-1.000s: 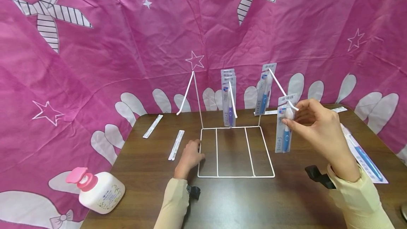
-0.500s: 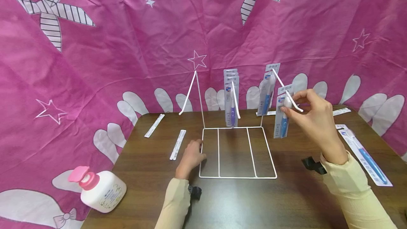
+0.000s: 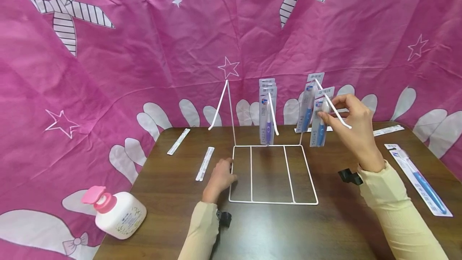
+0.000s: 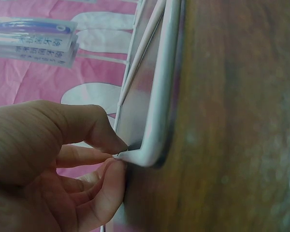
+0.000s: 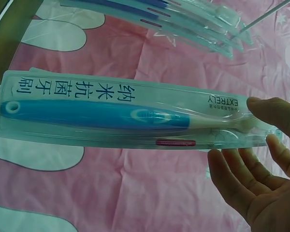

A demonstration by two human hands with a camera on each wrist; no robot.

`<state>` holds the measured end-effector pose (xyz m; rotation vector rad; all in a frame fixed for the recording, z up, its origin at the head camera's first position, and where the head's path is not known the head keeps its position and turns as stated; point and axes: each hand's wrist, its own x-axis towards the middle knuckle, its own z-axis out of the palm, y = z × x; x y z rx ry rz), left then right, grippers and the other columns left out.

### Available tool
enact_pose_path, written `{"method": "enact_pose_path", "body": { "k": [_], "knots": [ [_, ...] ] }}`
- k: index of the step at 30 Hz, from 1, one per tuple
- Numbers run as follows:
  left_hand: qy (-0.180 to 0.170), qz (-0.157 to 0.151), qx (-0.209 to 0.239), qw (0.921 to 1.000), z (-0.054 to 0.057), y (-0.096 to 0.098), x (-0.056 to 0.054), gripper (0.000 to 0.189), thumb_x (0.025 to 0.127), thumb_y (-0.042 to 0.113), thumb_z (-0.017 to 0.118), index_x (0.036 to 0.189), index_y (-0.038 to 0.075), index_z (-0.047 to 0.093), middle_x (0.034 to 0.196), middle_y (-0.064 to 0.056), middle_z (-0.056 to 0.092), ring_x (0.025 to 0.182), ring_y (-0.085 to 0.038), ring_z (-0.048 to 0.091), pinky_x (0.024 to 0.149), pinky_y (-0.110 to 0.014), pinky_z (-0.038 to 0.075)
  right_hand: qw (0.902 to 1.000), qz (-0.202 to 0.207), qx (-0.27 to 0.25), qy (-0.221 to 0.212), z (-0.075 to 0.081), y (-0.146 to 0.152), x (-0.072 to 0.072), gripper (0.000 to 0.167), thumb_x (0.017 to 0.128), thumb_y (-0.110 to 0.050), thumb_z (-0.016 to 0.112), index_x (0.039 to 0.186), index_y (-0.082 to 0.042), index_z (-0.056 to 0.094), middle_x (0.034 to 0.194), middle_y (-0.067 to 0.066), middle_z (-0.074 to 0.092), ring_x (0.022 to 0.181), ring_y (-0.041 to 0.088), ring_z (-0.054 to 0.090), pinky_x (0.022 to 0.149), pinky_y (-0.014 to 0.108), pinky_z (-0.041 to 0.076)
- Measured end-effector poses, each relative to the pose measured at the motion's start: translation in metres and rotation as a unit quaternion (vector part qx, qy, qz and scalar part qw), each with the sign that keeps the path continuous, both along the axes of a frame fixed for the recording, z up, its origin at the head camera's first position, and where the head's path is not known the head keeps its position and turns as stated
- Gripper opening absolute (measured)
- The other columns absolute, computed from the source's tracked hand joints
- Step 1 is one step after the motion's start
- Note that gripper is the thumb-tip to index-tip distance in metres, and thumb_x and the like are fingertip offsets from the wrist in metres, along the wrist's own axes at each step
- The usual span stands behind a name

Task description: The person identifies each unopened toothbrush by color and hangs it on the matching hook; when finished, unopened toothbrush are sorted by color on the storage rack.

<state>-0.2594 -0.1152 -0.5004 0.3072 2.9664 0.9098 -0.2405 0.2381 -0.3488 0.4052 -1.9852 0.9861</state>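
My right hand [image 3: 351, 121] pinches a packaged blue toothbrush [image 5: 96, 115] by the edges near its top. That package hangs on the right arm of a white wire rack [image 3: 273, 203], partway along it. Behind it on the same arm is another packaged blue toothbrush [image 3: 306, 105]. Several packaged purple toothbrushes [image 3: 268, 117] hang on the middle arm. The left arm of the rack [image 3: 218, 105] carries nothing. My left hand [image 3: 219, 175] grips the left side of the rack's base, thumb and fingers pinching the wire in the left wrist view.
A packaged blue toothbrush [image 3: 418, 179] lies flat at the table's right. Narrow white strips [image 3: 205, 163] lie left of the rack, others behind it. A white pump bottle [image 3: 120, 215] with a pink top stands at front left. A pink curtain [image 3: 162, 51] hangs behind.
My right hand has slid the packaged toothbrush back along the right arm, closer to the one behind it. The left hand stays on the rack's base. The head view has shifted slightly.
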Motion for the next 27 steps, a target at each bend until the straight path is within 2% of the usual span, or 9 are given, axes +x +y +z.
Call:
{"method": "enact_pose_path", "body": {
  "k": [4,11,17,22,27],
  "knots": [
    [0.002,-0.002,0.000,1.0000,0.002,0.000,0.000,0.056,0.072,0.005,0.080,0.124,-0.009,0.062,0.101,-0.019,0.060,0.092,-0.036,0.061,0.083,-0.052,0.051,0.9999,-0.008,0.005,0.004,0.001,0.000,-0.008,0.033,0.072,0.003,0.087,0.095,0.007,0.063,0.085,0.015,0.065,0.082,-0.004,0.057,0.073,0.008,0.043],
    [-0.004,0.003,0.003,1.0000,0.002,0.000,0.001,0.056,0.074,0.004,0.080,0.125,-0.009,0.061,0.102,-0.019,0.060,0.093,-0.037,0.061,0.084,-0.053,0.051,0.9992,-0.035,0.019,-0.002,0.001,0.000,-0.021,0.034,0.071,0.001,0.087,0.093,0.006,0.062,0.084,0.018,0.066,0.081,-0.017,0.050,0.072,0.005,0.040],
    [-0.007,0.003,0.007,0.9999,-0.001,0.001,0.003,0.055,0.076,0.005,0.080,0.126,-0.009,0.060,0.103,-0.019,0.060,0.092,-0.035,0.060,0.084,-0.052,0.051,0.9990,-0.040,0.007,-0.016,0.004,0.001,-0.029,0.033,0.074,-0.001,0.086,0.097,0.007,0.063,0.086,0.015,0.066,0.079,-0.015,0.051,0.071,0.005,0.041],
    [-0.003,0.004,0.006,1.0000,-0.001,0.001,0.002,0.056,0.074,0.004,0.079,0.125,-0.009,0.061,0.103,-0.019,0.060,0.092,-0.036,0.061,0.083,-0.052,0.051,0.9989,-0.039,0.019,-0.015,0.006,0.004,-0.039,0.035,0.074,0.000,0.087,0.098,0.007,0.063,0.086,0.018,0.067,0.079,-0.013,0.051,0.071,0.006,0.041],
    [-0.005,0.005,0.005,1.0000,0.000,0.000,0.001,0.056,0.075,0.004,0.079,0.126,-0.008,0.061,0.105,-0.020,0.060,0.093,-0.037,0.061,0.084,-0.052,0.051,0.9982,-0.045,0.015,-0.036,0.008,0.002,-0.044,0.037,0.073,-0.001,0.088,0.100,0.006,0.063,0.086,0.020,0.068,0.078,-0.013,0.049,0.072,0.009,0.040]
  ]
}}
